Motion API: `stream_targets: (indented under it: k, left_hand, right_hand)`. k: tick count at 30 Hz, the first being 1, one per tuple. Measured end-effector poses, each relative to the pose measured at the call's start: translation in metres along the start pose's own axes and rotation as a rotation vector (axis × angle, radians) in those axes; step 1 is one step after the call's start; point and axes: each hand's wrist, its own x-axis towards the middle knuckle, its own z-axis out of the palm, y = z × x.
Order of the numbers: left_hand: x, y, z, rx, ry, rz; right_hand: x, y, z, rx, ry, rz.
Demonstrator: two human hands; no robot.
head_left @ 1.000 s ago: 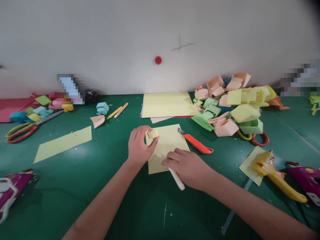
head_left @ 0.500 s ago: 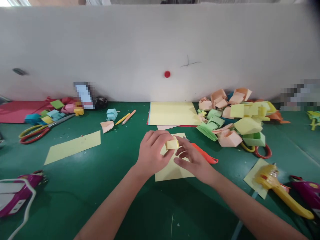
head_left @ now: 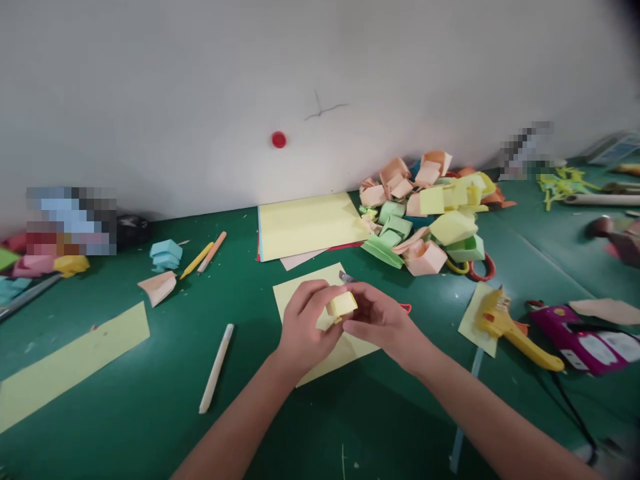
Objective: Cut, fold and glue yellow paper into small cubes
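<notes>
My left hand [head_left: 307, 320] grips a small pale yellow folded paper box [head_left: 343, 305] between thumb and fingers. On its right side, my right hand [head_left: 383, 323] has thumb and curled fingers against the same box; some fingertips are hidden behind it. Under both hands lies a pale yellow paper sheet [head_left: 295, 293]. A cutter knife rests on that sheet, mostly covered by my right hand; its metal tip [head_left: 345, 276] and red end [head_left: 406, 308] show. Left of my forearm lies a white stick [head_left: 217, 369].
A heap of folded paper boxes [head_left: 425, 257] stands right of stacked coloured sheets [head_left: 310, 227]. A yellow glue gun [head_left: 520, 333] and a purple device [head_left: 575, 337] lie at right. Left are pencils [head_left: 197, 260], a blue paper piece [head_left: 167, 254] and a yellow strip [head_left: 75, 363].
The view has turned to the right. My right fingers have closed in on the paper box, which has tilted slightly. A white stick now lies on the table left of my forearm.
</notes>
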Motion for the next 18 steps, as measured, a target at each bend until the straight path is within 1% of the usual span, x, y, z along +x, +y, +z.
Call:
stream_targets:
  k: [2,4,6,7,8,9,11,13,14,15,16,18]
  left_hand:
    - [-0.011,0.005,0.003,-0.028,-0.038,-0.074]
    - [-0.023,0.012,0.005,-0.035,-0.092,-0.202]
    - [-0.035,0.020,0.004,-0.024,-0.120,-0.335]
    - [-0.040,0.022,0.004,-0.011,-0.143,-0.359]
    - [-0.044,0.024,0.003,0.012,-0.170,-0.352]
    - [-0.048,0.025,0.003,0.033,-0.209,-0.328]
    - [-0.052,0.022,0.003,0.106,-0.252,-0.246]
    - [-0.052,0.017,0.003,0.166,-0.251,-0.169]
    - [-0.052,0.014,0.003,0.187,-0.243,-0.150]
    - [-0.052,0.011,0.001,0.199,-0.234,-0.143]
    - [-0.052,0.008,-0.001,0.201,-0.228,-0.145]
    - [-0.054,0.006,-0.007,0.191,-0.216,-0.170]
  right_hand:
    - [-0.005,0.007,0.002,0.021,0.052,0.044]
    - [-0.010,0.012,0.004,0.038,0.093,0.065]
    - [-0.016,0.013,0.002,0.049,0.112,0.042]
    - [-0.018,0.011,-0.002,0.027,0.117,0.019]
    - [-0.020,0.008,-0.007,-0.027,0.131,0.000]
    - [-0.021,0.003,-0.016,-0.120,0.158,-0.015]
    - [-0.021,-0.011,-0.040,-0.403,0.254,-0.041]
    - [-0.015,-0.028,-0.069,-0.743,0.375,-0.107]
    - [-0.011,-0.036,-0.085,-0.888,0.428,-0.169]
    - [-0.006,-0.043,-0.100,-1.021,0.477,-0.223]
    - [0.000,-0.049,-0.113,-1.135,0.538,-0.242]
    - [0.011,-0.054,-0.136,-1.281,0.660,-0.252]
